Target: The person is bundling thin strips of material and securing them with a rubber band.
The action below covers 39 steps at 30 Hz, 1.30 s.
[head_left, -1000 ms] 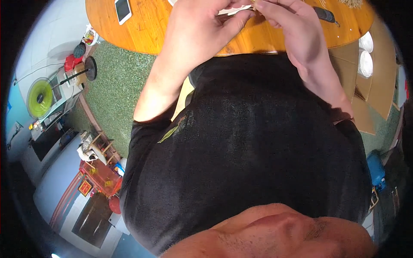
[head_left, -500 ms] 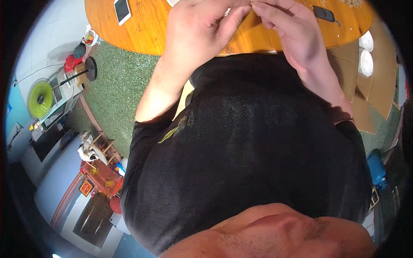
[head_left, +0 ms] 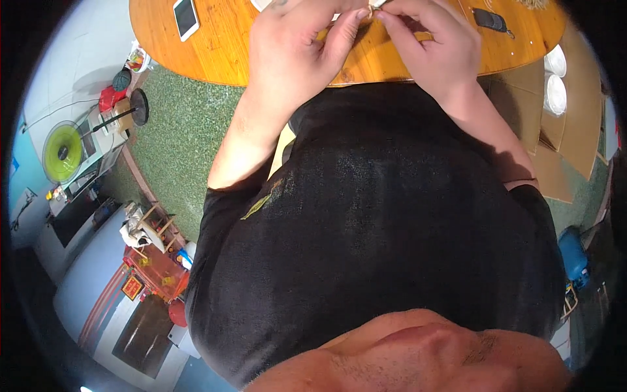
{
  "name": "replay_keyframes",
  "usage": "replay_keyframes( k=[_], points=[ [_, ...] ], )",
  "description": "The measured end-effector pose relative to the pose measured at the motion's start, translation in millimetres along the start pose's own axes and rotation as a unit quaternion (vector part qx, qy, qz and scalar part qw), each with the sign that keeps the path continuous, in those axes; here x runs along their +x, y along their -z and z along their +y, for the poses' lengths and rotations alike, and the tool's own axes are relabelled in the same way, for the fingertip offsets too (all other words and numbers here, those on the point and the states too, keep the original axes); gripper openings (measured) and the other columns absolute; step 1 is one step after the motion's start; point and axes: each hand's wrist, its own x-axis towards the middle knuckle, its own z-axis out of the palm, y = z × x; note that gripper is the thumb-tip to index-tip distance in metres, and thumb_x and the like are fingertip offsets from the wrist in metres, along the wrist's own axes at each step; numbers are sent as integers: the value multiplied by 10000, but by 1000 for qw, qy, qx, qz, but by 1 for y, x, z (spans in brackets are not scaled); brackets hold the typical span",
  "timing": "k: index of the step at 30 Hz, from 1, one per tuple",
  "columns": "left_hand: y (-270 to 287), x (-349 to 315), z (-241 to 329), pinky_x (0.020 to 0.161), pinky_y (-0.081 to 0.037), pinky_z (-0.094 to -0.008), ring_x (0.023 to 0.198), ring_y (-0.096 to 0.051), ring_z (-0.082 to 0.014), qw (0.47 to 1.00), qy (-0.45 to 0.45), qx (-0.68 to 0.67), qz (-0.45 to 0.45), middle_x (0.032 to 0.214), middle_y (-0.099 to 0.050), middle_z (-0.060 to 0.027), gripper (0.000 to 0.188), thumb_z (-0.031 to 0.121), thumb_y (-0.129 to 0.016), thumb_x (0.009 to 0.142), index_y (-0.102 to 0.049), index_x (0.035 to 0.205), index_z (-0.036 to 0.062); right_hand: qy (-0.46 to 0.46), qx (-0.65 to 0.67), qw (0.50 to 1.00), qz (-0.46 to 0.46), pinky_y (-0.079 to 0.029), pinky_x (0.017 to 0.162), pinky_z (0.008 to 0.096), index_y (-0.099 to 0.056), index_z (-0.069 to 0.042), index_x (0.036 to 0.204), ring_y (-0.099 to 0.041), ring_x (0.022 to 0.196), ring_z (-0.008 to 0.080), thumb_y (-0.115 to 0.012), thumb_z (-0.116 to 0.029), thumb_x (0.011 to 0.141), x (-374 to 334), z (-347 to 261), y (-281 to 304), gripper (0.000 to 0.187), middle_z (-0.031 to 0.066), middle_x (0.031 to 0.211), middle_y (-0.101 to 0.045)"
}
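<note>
A tiny tan piece, too small for me to name more closely, sat between my two hands at the top of the view, above the bench; the fingers of my left hand were drawn narrow and pinched it from one side, thumb tip against it; those of my right hand pinched it from the other, thumb and forefinger close together; some of my left fingers ran out of view. The bench was of orange-brown wood with a curved edge; a smartphone with a white frame and dark screen lay on it, to the left of my left hand; a dark key fob lay to the right of my right hand, near a bundle of pale fibres cut off by the upper edge. My black T-shirt filled the middle; off to the right, two white bowls showed over brown cardboard; off to the left, past the green floor, was a pedestal fan with a lime-green head.
</note>
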Motion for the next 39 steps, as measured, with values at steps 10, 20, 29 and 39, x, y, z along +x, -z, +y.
replay_keyframes(
  k=[10, 20, 29, 39],
  points=[
    [1, -8, -6, 807, -526, -397, 929, -676, -339, 998, -57, 1, 26, 1022, -706, -174, 102, -17, -710, 860, -669, 951, 1, -40, 38, 998, 37, -479, 564, 296, -645, 22, 882, -646, 648, 219, -741, 25, 862, 11, -7, 5, 98, 137, 802, -640],
    [26, 29, 52, 826, -512, -422, 933, -648, -353, 926, -9, 247, -284, 1042, -669, -167, 152, -25, -704, 799, -637, 934, -12, -28, -16, 999, 36, -479, 563, 308, -643, 37, 874, -630, 628, 226, -728, 52, 833, 20, -6, 7, 96, 149, 776, -625],
    [32, 27, 68, 771, -529, -371, 918, -662, -328, 947, 144, 173, -230, 1067, -653, -190, 105, -15, -707, 845, -649, 932, -1, 8, 35, 998, 51, -488, 539, 288, -659, 25, 874, -657, 595, 200, -734, 40, 847, 23, -18, 11, 81, 137, 743, -647],
    [17, 34, 66, 777, -551, -310, 904, -692, -236, 941, 258, 49, -215, 1070, -679, -144, 57, -25, -691, 892, -687, 947, -11, 160, 17, 987, -3, -492, 573, 338, -712, -31, 854, -641, 650, 276, -771, 3, 781, 40, -23, 24, 99, 115, 737, -620]
  ],
)
